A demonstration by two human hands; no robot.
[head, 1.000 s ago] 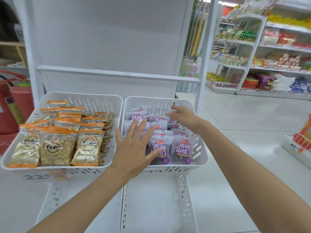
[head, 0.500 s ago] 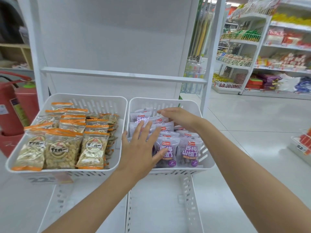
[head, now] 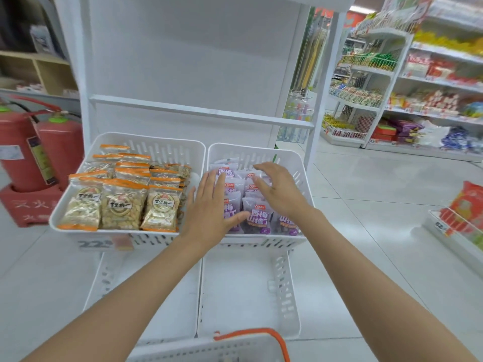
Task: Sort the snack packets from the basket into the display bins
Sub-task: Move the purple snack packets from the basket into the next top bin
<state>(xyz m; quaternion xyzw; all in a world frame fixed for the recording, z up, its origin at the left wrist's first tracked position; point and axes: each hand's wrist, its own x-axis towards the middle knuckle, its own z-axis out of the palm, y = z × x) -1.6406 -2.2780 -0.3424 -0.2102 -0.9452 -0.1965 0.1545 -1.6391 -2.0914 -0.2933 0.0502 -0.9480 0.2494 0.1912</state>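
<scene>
Two white display bins stand side by side on the rack. The left bin (head: 146, 145) holds several orange-topped nut packets (head: 122, 205). The right bin (head: 300, 163) holds several purple plum packets (head: 257, 216). My left hand (head: 211, 207) lies flat with straight, spread fingers on the packets at the right bin's left side. My right hand (head: 279, 189) hovers over the rear packets with its fingers loosely bent, holding nothing. The basket (head: 235, 346) with an orange handle shows at the bottom edge.
Two empty white bins (head: 285, 283) sit on the lower tier below. Red fire extinguishers (head: 39, 150) stand at the left. Stocked store shelves (head: 392, 87) line the right aisle, and a wire rack with red packets (head: 462, 215) juts in at the far right.
My left hand slid forward over the purple packets. My right hand drew back from the bin's rear toward its middle. The basket's orange handle has come into view at the bottom.
</scene>
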